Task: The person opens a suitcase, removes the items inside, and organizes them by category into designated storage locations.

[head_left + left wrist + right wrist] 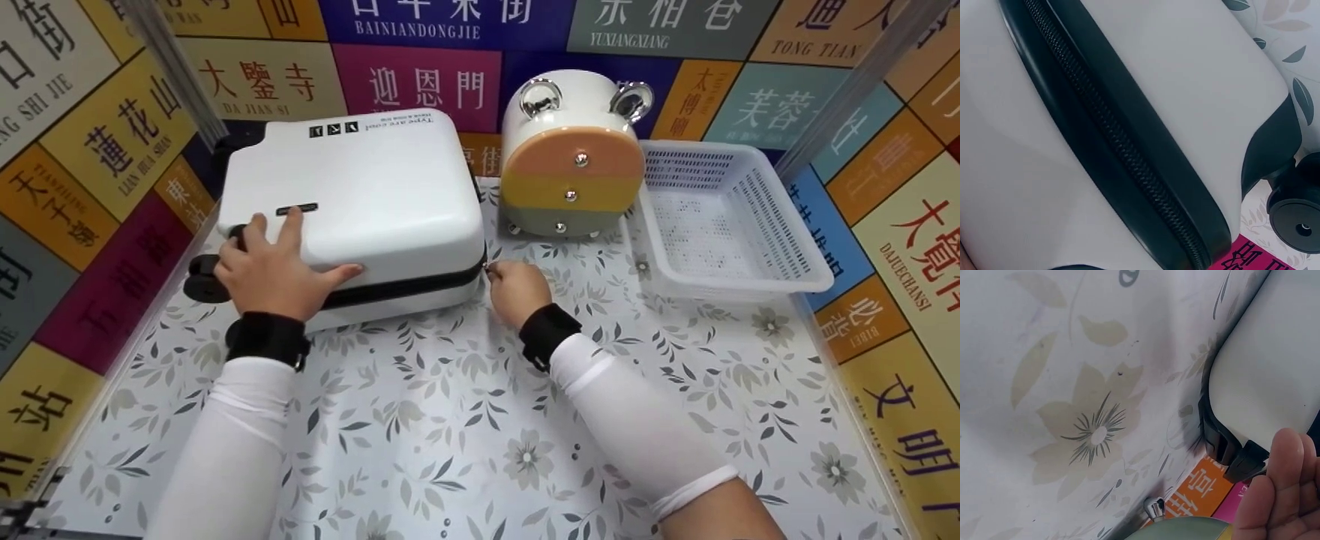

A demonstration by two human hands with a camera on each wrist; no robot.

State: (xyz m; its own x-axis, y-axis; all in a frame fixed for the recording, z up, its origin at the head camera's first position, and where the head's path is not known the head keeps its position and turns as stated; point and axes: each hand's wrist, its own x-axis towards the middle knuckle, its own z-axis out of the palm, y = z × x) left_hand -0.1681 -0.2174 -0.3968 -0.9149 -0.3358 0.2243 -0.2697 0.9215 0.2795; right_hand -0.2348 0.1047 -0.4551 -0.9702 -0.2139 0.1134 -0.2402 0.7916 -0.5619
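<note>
White hard-shell suitcase [360, 202] lies flat on floral table [450, 435], head view: left hand [274, 266] pressed flat on its lid, fingers spread; right hand [516, 291] at the near right corner, pinching the zipper pull [487, 268]. Left wrist: black zipper [1123, 152], wheel [1296, 222]. Right wrist: fingers [1275, 495] by suitcase corner

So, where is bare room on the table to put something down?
The floral table is bare in front of the suitcase and between the forearms. The basket is empty. It is crowded between suitcase and round box.
</note>
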